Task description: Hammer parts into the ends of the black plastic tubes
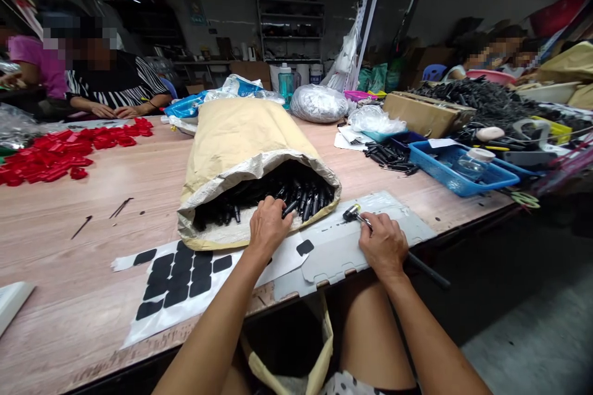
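Observation:
A yellow woven sack [250,126] lies on its side, its mouth facing me, with many black tube-shaped plastic parts [308,194] inside. At the sack's mouth, my left hand [269,226] is closed with a black plastic part [290,207] between thumb and fingers. My right hand [383,245] grips a small hammer [352,213] by its handle, the head resting over a grey board [338,253] at the table edge. White backing sheets [139,315] with black rounded-square stickers [177,273] lie partly under the sack, left of my left forearm.
Red plastic parts [60,151] are heaped at the left, near a person in a striped top [139,77]. A blue tray [456,176] holding a jar stands at the right, before a cardboard box [417,112] and a black heap [491,105]. An open bag [319,358] hangs below the edge.

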Demonstrator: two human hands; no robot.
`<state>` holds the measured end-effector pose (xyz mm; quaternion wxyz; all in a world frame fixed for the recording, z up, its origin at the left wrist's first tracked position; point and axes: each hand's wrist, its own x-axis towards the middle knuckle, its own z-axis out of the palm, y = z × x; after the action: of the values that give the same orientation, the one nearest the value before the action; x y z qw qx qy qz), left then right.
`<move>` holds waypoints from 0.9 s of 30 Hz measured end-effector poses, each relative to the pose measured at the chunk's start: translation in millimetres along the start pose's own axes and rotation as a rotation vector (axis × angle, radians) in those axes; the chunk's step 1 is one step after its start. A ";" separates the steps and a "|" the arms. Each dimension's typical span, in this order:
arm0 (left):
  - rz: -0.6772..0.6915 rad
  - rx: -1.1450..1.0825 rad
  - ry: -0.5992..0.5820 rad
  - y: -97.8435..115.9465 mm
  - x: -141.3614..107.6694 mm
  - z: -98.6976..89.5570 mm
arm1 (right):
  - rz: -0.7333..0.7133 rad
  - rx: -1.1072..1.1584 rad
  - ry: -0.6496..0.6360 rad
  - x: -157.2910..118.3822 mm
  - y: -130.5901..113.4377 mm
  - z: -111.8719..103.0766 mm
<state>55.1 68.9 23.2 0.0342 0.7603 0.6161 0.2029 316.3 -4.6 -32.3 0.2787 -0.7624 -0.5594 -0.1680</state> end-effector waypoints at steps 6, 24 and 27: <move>0.036 -0.294 -0.210 -32.2 -56.2 -32.8 | 0.005 0.000 -0.002 -1.2 -0.7 -0.6; 0.077 -0.534 -0.127 -50.0 -89.5 -15.5 | -0.230 0.767 -0.178 -14.2 -63.2 -50.3; 0.080 -0.549 -0.117 -50.5 -89.3 -14.5 | -0.329 0.863 -0.277 -27.1 -92.2 -58.7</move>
<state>-10.8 -6.8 -2.6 0.2664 0.7567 0.5045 0.3194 223.7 -40.9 20.4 0.4622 -0.4935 -0.7232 0.1409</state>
